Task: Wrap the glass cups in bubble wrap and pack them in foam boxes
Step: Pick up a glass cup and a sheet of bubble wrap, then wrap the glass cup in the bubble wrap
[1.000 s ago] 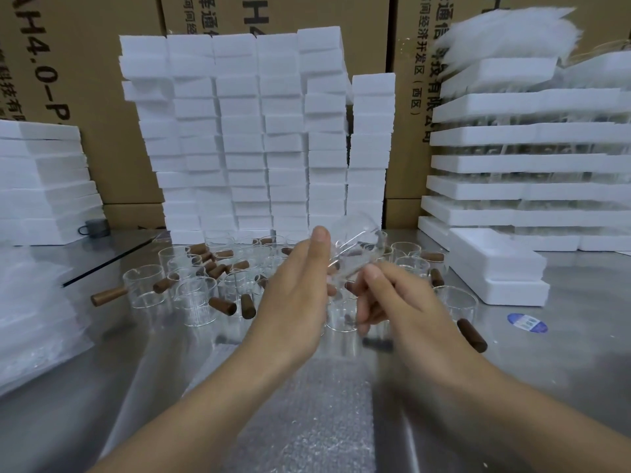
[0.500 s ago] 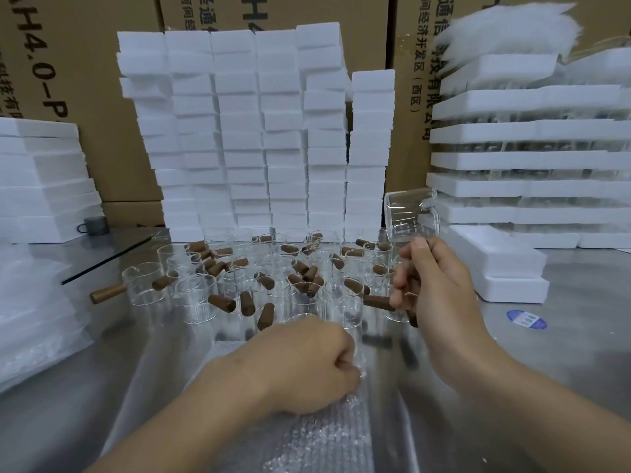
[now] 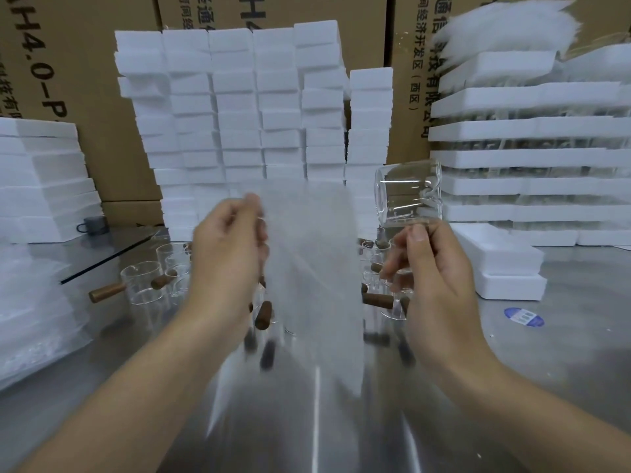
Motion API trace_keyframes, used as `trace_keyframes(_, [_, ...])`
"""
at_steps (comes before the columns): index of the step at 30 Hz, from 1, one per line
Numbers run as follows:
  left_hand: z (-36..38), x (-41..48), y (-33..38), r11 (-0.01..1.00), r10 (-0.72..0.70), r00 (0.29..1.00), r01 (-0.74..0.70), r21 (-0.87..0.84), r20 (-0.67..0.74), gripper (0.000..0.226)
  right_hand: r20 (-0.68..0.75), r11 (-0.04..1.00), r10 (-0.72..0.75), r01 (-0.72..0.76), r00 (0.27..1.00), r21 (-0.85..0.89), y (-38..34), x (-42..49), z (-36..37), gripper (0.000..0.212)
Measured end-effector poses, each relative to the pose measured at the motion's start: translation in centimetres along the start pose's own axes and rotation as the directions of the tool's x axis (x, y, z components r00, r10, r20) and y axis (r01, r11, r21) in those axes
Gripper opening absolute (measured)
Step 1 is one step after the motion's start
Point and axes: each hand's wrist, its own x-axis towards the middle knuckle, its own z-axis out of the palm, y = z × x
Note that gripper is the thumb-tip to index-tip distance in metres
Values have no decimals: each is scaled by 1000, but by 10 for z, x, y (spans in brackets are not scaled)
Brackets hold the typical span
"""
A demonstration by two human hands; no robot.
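The right hand (image 3: 433, 278) holds one glass cup (image 3: 408, 196) up in the air, above the right end of the bunch of cups (image 3: 143, 283) that stand on the steel table (image 3: 563, 353). The cup is tipped on its side. The thumb presses under it and the fingers curl round something below it. I think that is its handle, but the hand hides it. The left hand (image 3: 225, 257) is above the middle of the bunch. Its fingers pinch the top edge of a sheet of bubble wrap (image 3: 307, 268), which hangs down in front of the bunch, blurry and see-through.

The cup is thin, clear glass. It will be light but hard, smooth and slippery, and it can crack if it bumps another cup or the table. The cups in the bunch have brown wooden handles. The wood is the best place to hold, since it does not slip like glass. The bubble wrap is very light, soft and floppy. It bends any way, so it is best held by an edge or a corner, and the cup should go onto it gently.

Behind the bunch stands a tall stack of white foam blocks (image 3: 239, 114). To the right of the bunch lie foam boxes (image 3: 505, 264), where the wrapped cup should go. To the left of the bunch is a pile of more bubble wrap (image 3: 30, 302).
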Motion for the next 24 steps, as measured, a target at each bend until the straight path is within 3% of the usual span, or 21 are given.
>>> trace_keyframes(4, [-25,31,7,960,-146,949,68,-271,-281,22,-14,1000,-8,7,1000,-22,3,2,-1,31])
trace_keyframes(7, [-40,44,6,936,-195,885,39,-350,-423,19,-8,999,11,-11,1000,-32,6,2,-2,32])
trace_keyframes(9, [-44,46,5,961,-95,848,-58,-269,-522,21,-2,999,18,-18,1000,-39,6,2,-2,31])
trace_keyframes(11, [-44,44,5,974,93,819,-194,-120,-566,19,6,999,16,-15,1000,-44,5,0,-2,32])
trace_keyframes(13, [-40,40,7,937,323,802,-347,48,-502,14,16,999,3,-3,1000,-48,3,-1,-1,31])
trace_keyframes(15, [-33,31,8,856,517,797,-476,202,-311,13,22,999,-16,17,1000,-45,2,-2,0,29])
trace_keyframes(17, [-24,19,5,769,614,784,-567,295,-91,12,29,998,-42,43,999,-44,0,-3,0,29])
trace_keyframes(20, [-14,5,-5,688,617,773,-621,376,149,11,56,995,-90,93,994,-44,-3,-7,1,28])
trace_keyframes(24, [-6,-4,-12,703,556,789,-614,358,262,11,109,993,-109,114,988,-42,-6,-11,4,29])
